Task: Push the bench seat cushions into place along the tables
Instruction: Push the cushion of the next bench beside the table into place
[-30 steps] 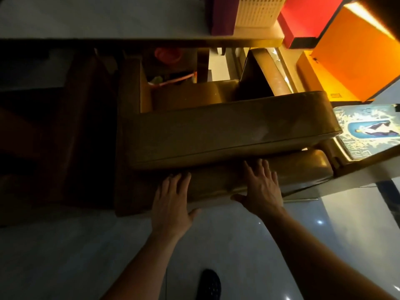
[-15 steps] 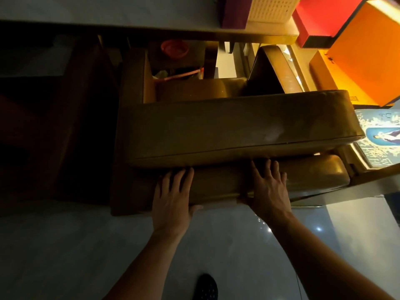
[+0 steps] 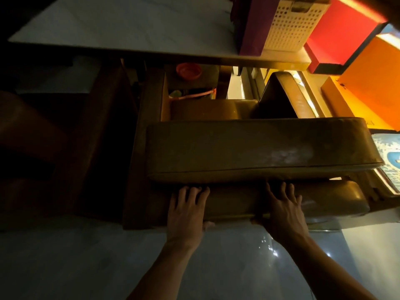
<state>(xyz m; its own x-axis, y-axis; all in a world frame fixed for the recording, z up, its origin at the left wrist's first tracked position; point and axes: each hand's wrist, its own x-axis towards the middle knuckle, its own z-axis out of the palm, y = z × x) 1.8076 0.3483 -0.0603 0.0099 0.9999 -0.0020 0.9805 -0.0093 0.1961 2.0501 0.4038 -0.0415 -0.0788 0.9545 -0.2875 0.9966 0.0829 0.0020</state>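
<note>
**Two flat hands on the lower brown cushion**

The left hand (image 3: 185,210) lies flat on the lower cushion (image 3: 242,201). Its fingers are straight and spread a little, and the tips reach the dark gap under the upper cushion (image 3: 257,148). The thumb hangs over the near edge. The right hand (image 3: 283,207) lies flat on the same cushion, further to the right. Its fingers are spread too, and its thumb sits at the near edge of the cushion. Neither hand is curled around anything. They only press on top.

The lower cushion is long and brown. It runs left to right, just past the pale shiny floor (image 3: 86,263). The upper cushion is bigger and sits right on top of it, a little further back. Behind that there is one more brown cushion (image 3: 207,109) and a dark cushion (image 3: 279,98) standing up on its edge.

Above them all is the table (image 3: 121,24), with a pale top. A white basket with holes (image 3: 292,24) and a purple box (image 3: 253,24) stand on it at the right. A small red bowl (image 3: 188,70) sits under the table edge. On the far right are a red panel (image 3: 339,29) and an orange panel (image 3: 374,83). The left side is too dark to see.
</note>
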